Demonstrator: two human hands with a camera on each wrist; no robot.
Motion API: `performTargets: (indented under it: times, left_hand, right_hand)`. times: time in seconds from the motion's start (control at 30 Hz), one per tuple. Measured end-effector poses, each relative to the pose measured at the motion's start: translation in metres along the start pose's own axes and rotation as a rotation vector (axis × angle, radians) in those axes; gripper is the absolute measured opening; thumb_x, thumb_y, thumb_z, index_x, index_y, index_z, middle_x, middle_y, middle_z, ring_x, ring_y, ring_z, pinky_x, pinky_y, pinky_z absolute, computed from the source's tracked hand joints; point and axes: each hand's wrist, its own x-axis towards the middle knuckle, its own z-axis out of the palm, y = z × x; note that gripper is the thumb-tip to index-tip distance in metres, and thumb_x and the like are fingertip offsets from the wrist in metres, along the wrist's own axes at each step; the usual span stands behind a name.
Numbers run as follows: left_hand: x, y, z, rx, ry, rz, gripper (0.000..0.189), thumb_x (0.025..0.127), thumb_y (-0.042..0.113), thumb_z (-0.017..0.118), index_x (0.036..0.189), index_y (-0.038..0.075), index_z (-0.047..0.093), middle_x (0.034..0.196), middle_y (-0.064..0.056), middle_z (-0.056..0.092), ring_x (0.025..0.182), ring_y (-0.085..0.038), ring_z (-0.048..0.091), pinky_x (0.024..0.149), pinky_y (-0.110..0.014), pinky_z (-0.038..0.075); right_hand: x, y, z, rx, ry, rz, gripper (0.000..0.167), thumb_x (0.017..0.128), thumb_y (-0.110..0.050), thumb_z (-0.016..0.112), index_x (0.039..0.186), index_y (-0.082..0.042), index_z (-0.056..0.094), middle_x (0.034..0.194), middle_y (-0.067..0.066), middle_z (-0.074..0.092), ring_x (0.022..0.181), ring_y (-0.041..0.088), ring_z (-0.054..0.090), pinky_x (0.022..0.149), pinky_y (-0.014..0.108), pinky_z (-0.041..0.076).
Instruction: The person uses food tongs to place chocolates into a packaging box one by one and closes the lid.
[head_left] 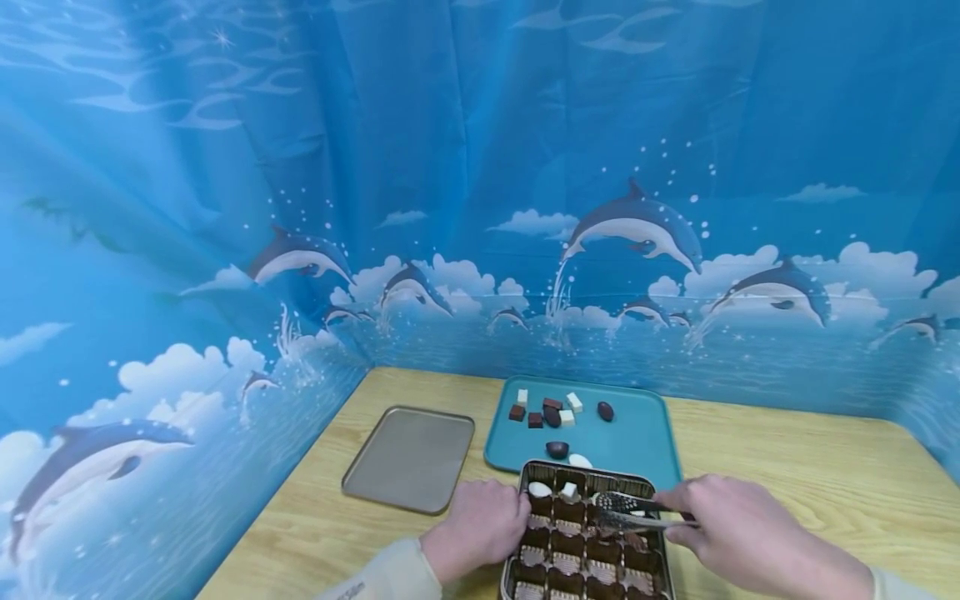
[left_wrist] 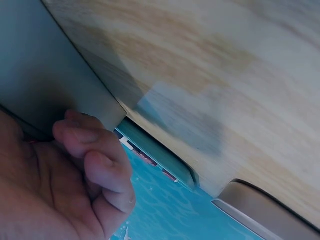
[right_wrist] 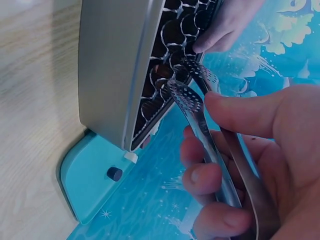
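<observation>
A metal box [head_left: 512, 575] with a brown divided plastic insert stands in front of me. My left hand [head_left: 486, 521] holds its left side near the far corner; in the left wrist view the curled fingers [left_wrist: 107, 167] lie beside the box wall. My right hand [head_left: 731, 521] grips perforated metal tongs [right_wrist: 220, 165], thumb on one arm and fingers round the other. The tong heads are slightly apart, over the insert's far right compartments. A white egg-shaped piece [head_left: 540, 490] and a white block [head_left: 569, 491] sit in the far row.
Behind the box lies a teal tray [head_left: 637, 417] with several dark and white pieces, among them a dark egg-shaped one [head_left: 605, 411]. A flat grey-brown tray [head_left: 412, 458] is on the left of the wooden table [head_left: 787, 450]. A dolphin-print curtain [head_left: 480, 167] encloses the table.
</observation>
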Motion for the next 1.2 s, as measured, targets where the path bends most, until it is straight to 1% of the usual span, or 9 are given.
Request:
performTargets:
  times: [0.07, 0.17, 0.33, 0.47, 0.6, 0.8, 0.87, 1.1, 1.2]
  left_hand:
    - [0.000, 0.000, 0.000, 0.003, -0.002, -0.001, 0.054, 0.106, 0.035, 0.037, 0.055, 0.019, 0.048, 0.059, -0.004, 0.058, 0.055, -0.022, 0.060, 0.047, -0.036, 0.041]
    - [0.000, 0.000, 0.000, 0.004, -0.009, -0.001, 0.054, 0.106, 0.035, 0.037, 0.055, 0.018, 0.048, 0.059, -0.005, 0.059, 0.056, -0.022, 0.061, 0.047, -0.036, 0.041]
    - [0.000, -0.001, -0.001, 0.003, -0.008, -0.009, 0.054, 0.106, 0.035, 0.038, 0.056, 0.018, 0.049, 0.059, -0.005, 0.059, 0.056, -0.023, 0.061, 0.047, -0.037, 0.041]
    - [0.000, -0.001, -0.001, 0.003, -0.029, -0.019, 0.054, 0.106, 0.036, 0.036, 0.056, 0.018, 0.048, 0.058, -0.004, 0.057, 0.056, -0.022, 0.060, 0.048, -0.037, 0.042]
    - [0.001, 0.000, 0.000, 0.012, -0.039, -0.022, 0.054, 0.106, 0.037, 0.035, 0.057, 0.018, 0.049, 0.059, -0.004, 0.058, 0.056, -0.023, 0.060, 0.049, -0.037, 0.043]
    - [0.002, 0.002, 0.002, 0.024, -0.028, -0.007, 0.055, 0.106, 0.037, 0.035, 0.058, 0.017, 0.052, 0.061, -0.005, 0.061, 0.057, -0.023, 0.062, 0.047, -0.038, 0.042]
    - [0.002, 0.002, 0.002, 0.021, -0.028, -0.005, 0.055, 0.106, 0.036, 0.035, 0.058, 0.016, 0.052, 0.061, -0.006, 0.061, 0.056, -0.024, 0.062, 0.047, -0.038, 0.042]
    - [0.002, 0.001, 0.002, 0.019, -0.028, 0.000, 0.053, 0.106, 0.034, 0.036, 0.060, 0.016, 0.054, 0.060, -0.006, 0.060, 0.055, -0.024, 0.061, 0.046, -0.039, 0.043]
    - [0.001, 0.000, 0.002, 0.017, -0.035, 0.000, 0.054, 0.107, 0.035, 0.036, 0.059, 0.016, 0.053, 0.058, -0.005, 0.059, 0.054, -0.023, 0.060, 0.046, -0.039, 0.042]
  right_hand:
    - [0.001, -0.002, -0.002, -0.004, 0.030, -0.002, 0.038, 0.083, -0.033, 0.079, 0.118, -0.018, 0.074, 0.107, -0.003, 0.077, 0.078, 0.008, 0.069, 0.071, 0.038, 0.058]
    - [0.004, -0.005, -0.004, -0.004, 0.083, -0.008, 0.039, 0.085, -0.031, 0.078, 0.120, -0.015, 0.073, 0.084, -0.010, 0.072, 0.059, -0.002, 0.051, 0.056, 0.027, 0.048]
    - [0.023, -0.009, -0.003, 0.002, 0.162, 0.003, 0.041, 0.087, -0.029, 0.076, 0.124, -0.010, 0.071, 0.060, -0.013, 0.042, 0.047, 0.001, 0.031, 0.045, 0.022, 0.030]
    - [0.045, -0.007, 0.002, 0.011, 0.184, 0.002, 0.040, 0.087, -0.025, 0.076, 0.124, -0.008, 0.070, 0.082, -0.002, 0.071, 0.045, 0.003, 0.032, 0.044, 0.023, 0.031]
    - [0.067, -0.004, 0.009, 0.003, 0.173, 0.001, 0.041, 0.087, -0.024, 0.077, 0.125, -0.009, 0.070, 0.113, 0.011, 0.075, 0.044, 0.005, 0.035, 0.043, 0.024, 0.032]
    - [0.091, -0.003, 0.016, -0.011, 0.104, 0.019, 0.040, 0.089, -0.023, 0.076, 0.126, -0.009, 0.069, 0.109, 0.010, 0.075, 0.043, 0.008, 0.042, 0.043, 0.026, 0.032]
    - [0.097, -0.004, 0.018, -0.010, 0.087, 0.021, 0.040, 0.090, -0.022, 0.075, 0.126, -0.008, 0.069, 0.099, 0.008, 0.076, 0.042, 0.008, 0.039, 0.042, 0.025, 0.029]
    - [0.112, -0.004, 0.025, 0.011, 0.067, 0.027, 0.035, 0.089, -0.020, 0.076, 0.122, -0.008, 0.072, 0.110, 0.010, 0.076, 0.039, 0.009, 0.026, 0.040, 0.022, 0.019]
    - [0.117, -0.004, 0.028, 0.001, 0.054, 0.027, 0.033, 0.089, -0.020, 0.076, 0.120, -0.009, 0.073, 0.105, 0.009, 0.077, 0.040, 0.009, 0.026, 0.040, 0.022, 0.020]
